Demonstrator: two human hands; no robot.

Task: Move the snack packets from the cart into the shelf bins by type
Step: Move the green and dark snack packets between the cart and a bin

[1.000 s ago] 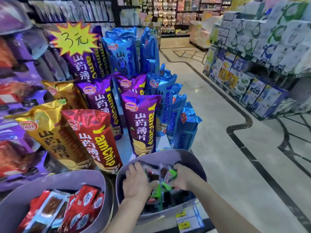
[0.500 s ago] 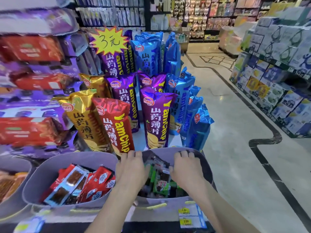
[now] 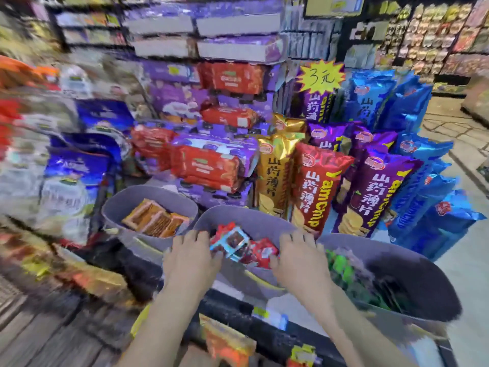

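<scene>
**Head view: both hands spread flat over the middle bin**

Left hand (image 3: pixel 191 256) is palm down with straight, slightly splayed fingers and grips nothing. Its fingertips sit at the near-left rim of the middle bin (image 3: pixel 246 215), and its thumb is just beside a blue-edged packet (image 3: pixel 232 242); contact unclear. Right hand (image 3: pixel 300 256) mirrors it at the near-right rim, also flat and holding nothing. Both forearms reach up from the bottom edge. Red packets (image 3: pixel 262 254) lie in the bin between the hands.

Green packets (image 3: pixel 341 268) fill the right bin (image 3: pixel 383 250), and orange packets (image 3: pixel 156 218) the left bin (image 3: pixel 148 194). Yam chip bags (image 3: pixel 315 186) stand behind.

Half a second ago both hands were in the green-packet bin. They now sit one bin to the left, and the view has swung left, heavily blurred.
</scene>
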